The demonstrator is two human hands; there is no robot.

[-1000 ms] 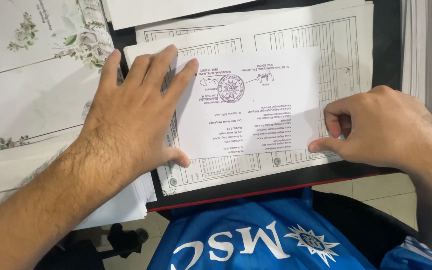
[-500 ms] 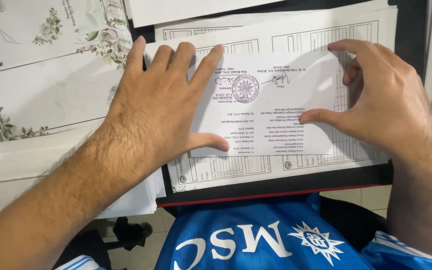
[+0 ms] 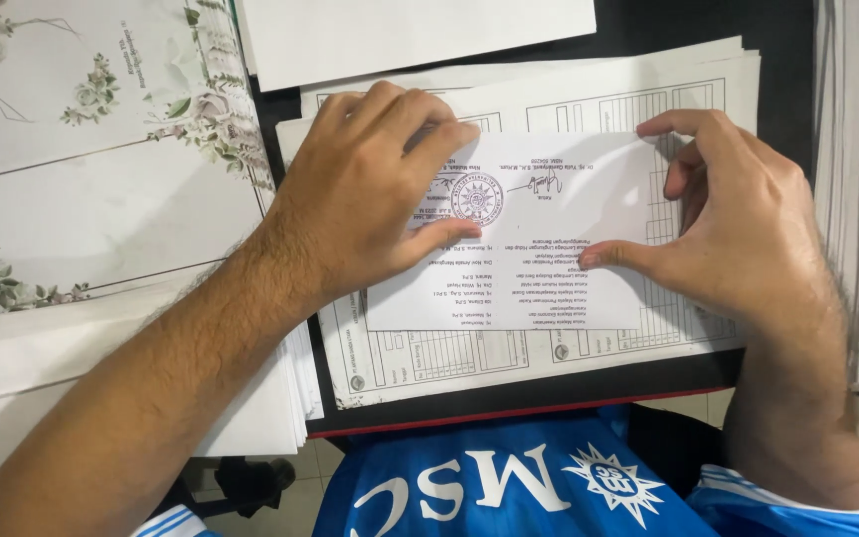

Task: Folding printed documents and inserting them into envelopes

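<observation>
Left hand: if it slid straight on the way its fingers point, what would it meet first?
Probably the right hand: the left hand points rightward across the folded printed sheet, with only flat paper between them.

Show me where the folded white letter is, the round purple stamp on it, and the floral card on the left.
folded white letter (image 3: 549,288): head view, on its lower printed half.
round purple stamp (image 3: 477,198): head view, on the seal's centre.
floral card (image 3: 101,109): head view, on its pale upper panel.
</observation>
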